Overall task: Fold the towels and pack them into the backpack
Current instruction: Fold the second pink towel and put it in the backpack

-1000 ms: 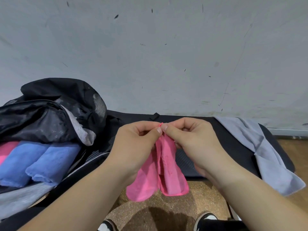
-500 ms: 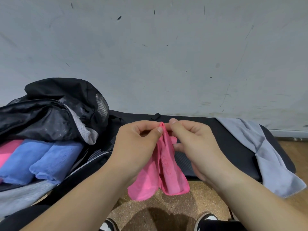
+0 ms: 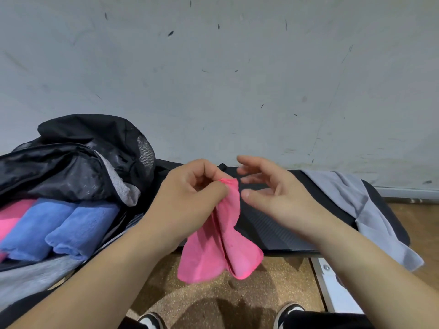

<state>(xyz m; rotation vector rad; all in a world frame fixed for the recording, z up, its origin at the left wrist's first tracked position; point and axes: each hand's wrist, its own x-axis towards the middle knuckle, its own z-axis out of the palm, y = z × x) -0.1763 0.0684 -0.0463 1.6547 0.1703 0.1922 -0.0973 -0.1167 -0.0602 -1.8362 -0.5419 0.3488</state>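
The pink towel is pinched at its top by the curled fingers of the left hand and hangs lengthwise down past the near edge of the bench. The right hand, fingers spread and holding nothing, is poised just right of it. The backpack lies left.

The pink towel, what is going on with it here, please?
A person is folding towels for packing. The left hand pinches the top of the pink towel, which hangs down in folds above the floor. The right hand is open just beside it, gripping nothing. The open black backpack on the left holds two folded blue towels and part of a second pink towel. A grey towel lies unfolded on the black mat at the right.
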